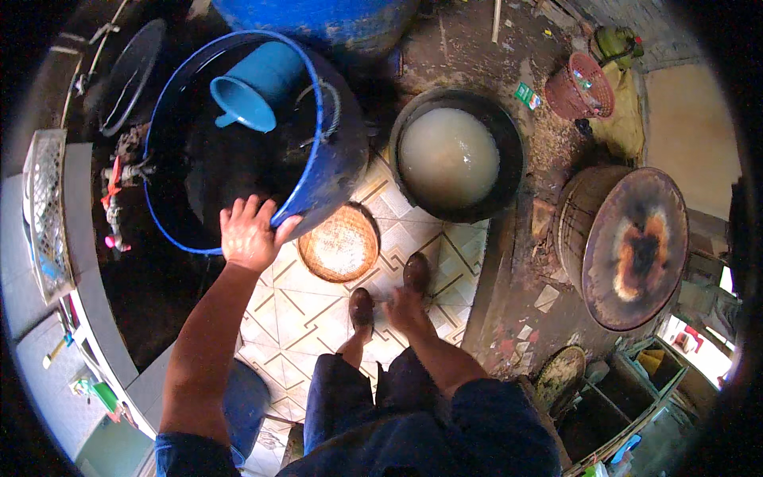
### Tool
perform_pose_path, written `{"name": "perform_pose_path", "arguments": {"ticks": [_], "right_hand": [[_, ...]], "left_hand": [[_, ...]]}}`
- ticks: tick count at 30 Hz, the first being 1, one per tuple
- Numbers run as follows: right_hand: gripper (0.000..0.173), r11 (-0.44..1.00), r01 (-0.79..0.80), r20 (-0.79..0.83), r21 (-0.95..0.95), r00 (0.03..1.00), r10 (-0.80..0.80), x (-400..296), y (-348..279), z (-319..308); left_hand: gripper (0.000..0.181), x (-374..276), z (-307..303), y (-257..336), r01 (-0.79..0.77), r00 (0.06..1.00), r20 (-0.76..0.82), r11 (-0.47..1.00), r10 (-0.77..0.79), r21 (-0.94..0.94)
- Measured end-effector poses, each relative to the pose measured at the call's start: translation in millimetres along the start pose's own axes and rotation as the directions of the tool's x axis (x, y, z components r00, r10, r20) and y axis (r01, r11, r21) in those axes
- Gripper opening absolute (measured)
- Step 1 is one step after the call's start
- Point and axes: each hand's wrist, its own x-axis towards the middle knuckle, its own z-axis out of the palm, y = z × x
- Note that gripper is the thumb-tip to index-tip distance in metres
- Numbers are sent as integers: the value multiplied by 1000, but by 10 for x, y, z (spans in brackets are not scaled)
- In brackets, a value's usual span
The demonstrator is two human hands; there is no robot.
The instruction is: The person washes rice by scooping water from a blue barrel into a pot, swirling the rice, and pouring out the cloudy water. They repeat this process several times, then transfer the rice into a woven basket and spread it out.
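My left hand (251,229) grips the near rim of a large blue plastic barrel (343,143), fingers inside and thumb outside. The hand looks wet. Inside the dark barrel lies a tilted blue plastic dipper (271,77); how high any water stands is hard to see. My right hand (405,310) hangs low above the tiled floor, slightly blurred, with nothing visible in it. Below the barrel's edge rests a round woven basket (338,247), its bottom bright and pale. A wide dark basin (515,152) beyond my right hand holds cloudy whitish liquid.
Taps with red handles (113,182) stand left of the barrel. Another blue barrel (322,18) is at the top. To the right are a red mesh basket (560,92), a drum with a scorched round lid (635,250), and a wooden crate (644,364). Patterned tiles (292,316) meet rough ground.
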Motion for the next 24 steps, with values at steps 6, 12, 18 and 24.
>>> {"name": "perform_pose_path", "arguments": {"ticks": [6, 12, 18, 24], "right_hand": [[65, 558, -773, 5, 302, 586, 810, 882, 1745, -632], [66, 516, -754, -90, 407, 529, 844, 1745, 3145, -1331], [69, 341, -753, 197, 563, 522, 830, 2361, 3891, -1241], [67, -157, -401, 379, 902, 568, 730, 2287, 3776, -1199]], "left_hand": [[42, 75, -3, 27, -71, 997, -43, 997, 70, -20], [44, 66, 89, -40, -122, 992, -35, 992, 122, 12], [47, -21, 222, -170, -173, 979, -94, 983, 178, 64], [49, 8, 217, -135, -154, 984, -76, 984, 161, 90]]}}
